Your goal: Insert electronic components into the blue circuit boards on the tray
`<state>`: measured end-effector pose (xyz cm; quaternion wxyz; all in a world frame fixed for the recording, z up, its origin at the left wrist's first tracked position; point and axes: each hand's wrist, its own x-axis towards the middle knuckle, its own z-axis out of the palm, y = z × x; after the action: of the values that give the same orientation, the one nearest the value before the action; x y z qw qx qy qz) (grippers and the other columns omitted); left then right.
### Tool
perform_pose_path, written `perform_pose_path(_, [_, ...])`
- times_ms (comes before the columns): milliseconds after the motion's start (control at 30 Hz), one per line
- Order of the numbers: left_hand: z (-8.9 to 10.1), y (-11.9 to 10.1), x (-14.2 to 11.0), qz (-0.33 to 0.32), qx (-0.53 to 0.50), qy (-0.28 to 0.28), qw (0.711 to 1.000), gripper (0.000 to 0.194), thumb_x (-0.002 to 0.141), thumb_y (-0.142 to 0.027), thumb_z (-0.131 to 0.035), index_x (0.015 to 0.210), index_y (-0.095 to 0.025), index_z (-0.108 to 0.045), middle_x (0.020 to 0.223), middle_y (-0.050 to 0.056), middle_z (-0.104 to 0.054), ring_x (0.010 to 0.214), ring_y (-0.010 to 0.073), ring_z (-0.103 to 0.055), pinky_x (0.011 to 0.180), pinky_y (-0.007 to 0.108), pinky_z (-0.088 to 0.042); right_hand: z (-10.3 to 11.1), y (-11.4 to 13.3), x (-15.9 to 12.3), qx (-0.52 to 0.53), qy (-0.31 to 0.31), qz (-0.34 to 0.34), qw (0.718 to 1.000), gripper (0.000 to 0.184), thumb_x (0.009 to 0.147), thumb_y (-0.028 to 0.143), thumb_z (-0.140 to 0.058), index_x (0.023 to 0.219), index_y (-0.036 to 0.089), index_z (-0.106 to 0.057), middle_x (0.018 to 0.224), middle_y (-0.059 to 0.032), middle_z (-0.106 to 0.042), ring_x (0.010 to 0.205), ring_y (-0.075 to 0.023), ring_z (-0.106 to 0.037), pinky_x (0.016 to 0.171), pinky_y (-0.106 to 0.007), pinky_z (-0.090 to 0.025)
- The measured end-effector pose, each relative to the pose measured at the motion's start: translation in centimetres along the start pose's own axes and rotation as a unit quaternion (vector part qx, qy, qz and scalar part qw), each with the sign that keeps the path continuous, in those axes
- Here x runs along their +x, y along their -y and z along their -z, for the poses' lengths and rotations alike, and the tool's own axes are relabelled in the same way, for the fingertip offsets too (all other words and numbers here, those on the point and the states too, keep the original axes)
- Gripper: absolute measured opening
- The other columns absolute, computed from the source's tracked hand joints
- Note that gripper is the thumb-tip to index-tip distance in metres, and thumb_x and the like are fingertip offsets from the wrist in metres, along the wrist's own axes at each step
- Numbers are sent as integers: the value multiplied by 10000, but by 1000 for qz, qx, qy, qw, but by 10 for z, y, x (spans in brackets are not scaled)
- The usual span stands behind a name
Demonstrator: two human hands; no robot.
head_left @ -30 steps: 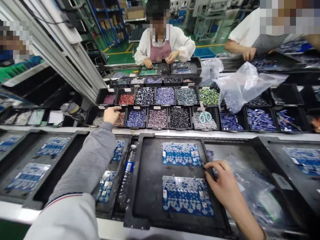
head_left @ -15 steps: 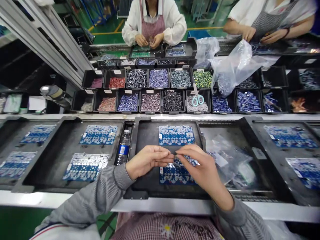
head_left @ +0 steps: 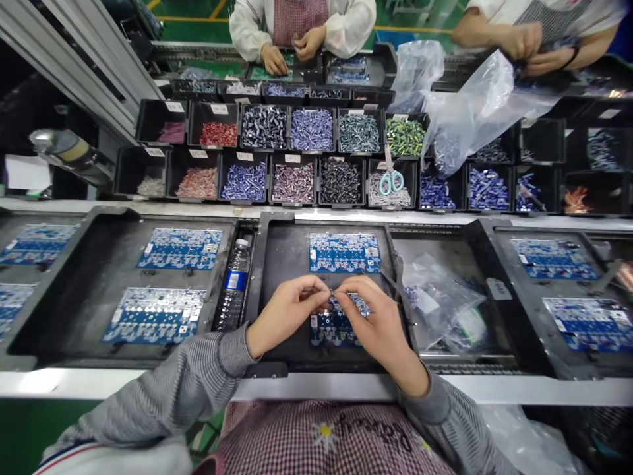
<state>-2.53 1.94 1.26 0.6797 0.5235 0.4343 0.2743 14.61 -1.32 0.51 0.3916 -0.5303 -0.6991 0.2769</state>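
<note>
My left hand (head_left: 291,310) and my right hand (head_left: 373,316) meet at the fingertips above the black tray (head_left: 284,264) in front of me. Both are closed in a pinch. Something tiny sits between the fingertips, too small to name. Under my hands lies a blue circuit board (head_left: 329,333), partly covered by them. Behind it in the same tray lies a second blue circuit board (head_left: 343,252), in full view.
Bins of small components (head_left: 311,128) stand in rows behind the trays, with blue-handled scissors (head_left: 390,181) in one. A water bottle (head_left: 234,284) lies left of my tray, plastic bags (head_left: 440,300) right. Two co-workers' hands (head_left: 291,53) (head_left: 537,49) work across the line.
My left fingers, stretched out before, have curled into a pinch against my right fingertips. The view has shifted, and the trays on the left have slid further left. The co-workers' hands have moved.
</note>
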Motion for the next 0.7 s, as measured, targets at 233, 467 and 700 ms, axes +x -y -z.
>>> perform_pose_path(233, [14, 4, 0, 25, 6, -51, 998, 153, 804, -281, -592, 736, -146, -611, 654, 10, -600, 612, 116, -550, 577, 217, -438, -7, -18, 10, -74, 88, 43, 992, 141, 927, 179, -424, 837, 209, -529, 869, -53, -582, 864, -195, -521, 791, -352, -446])
perform_pose_path(467, [16, 9, 0, 70, -29, -59, 995, 155, 768, -268, -627, 727, -119, -643, 676, 51, -657, 593, 125, -591, 562, 224, -464, -25, -38, 8, -150, 156, 79, 973, 177, 932, 154, -381, 840, 195, -526, 887, -82, -555, 877, -224, -474, 752, -384, -434])
perform_pose_path(700, [18, 14, 2, 37, 32, -66, 997, 114, 745, -235, -656, 783, -144, -713, 660, 17, -653, 592, 114, -554, 576, 220, -443, -23, -37, 8, -156, 155, 86, 972, 179, 929, 131, -376, 848, 193, -523, 898, -84, -555, 882, -225, -474, 757, -386, -438])
